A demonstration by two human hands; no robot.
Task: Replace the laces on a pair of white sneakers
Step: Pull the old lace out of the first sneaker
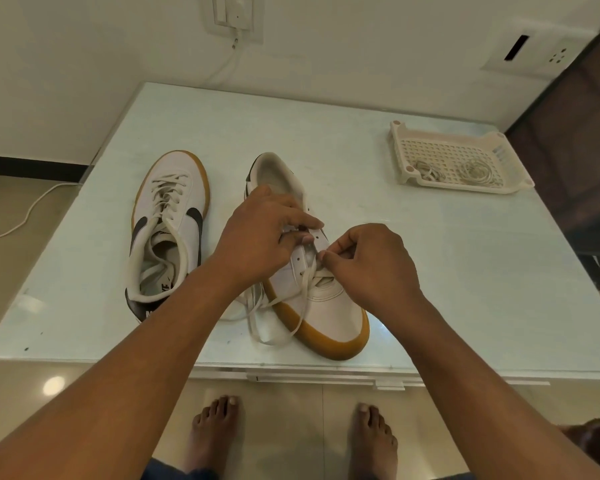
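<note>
While the sneaker (329, 306) lies on the glass-topped table (465, 271) with its toe toward the person and its heel away, both hands meet over its eyelet rows, about midway along the shoe. The left hand (260, 233) reaches in from the shoe's left side and covers the upper eyelets and tongue. Its fingers are curled down onto the eyelet strip, with thumb and fingertips closed on the shoe's edge there; whether it also pinches any lace cannot be told. The right hand (368, 261) comes in from the other side, just beside the left, knuckles up and fingers folded. Its thumb and forefinger are pinched tight on the lace (307, 289) right at the eyelets. From that pinch the lace runs down across the lower eyelets, crosses over the tan sole edge and trails in loose loops on the table to the left of the toe.

The second sneaker (168, 216) stands well to the left, fully laced, toe pointing away, untouched by either hand. At the table's far right corner sits a perforated plastic tray (404, 140) with coiled laces (475, 171) lying in it, well apart from both shoes. Bare feet (215, 431) show on the floor below the table edge.
</note>
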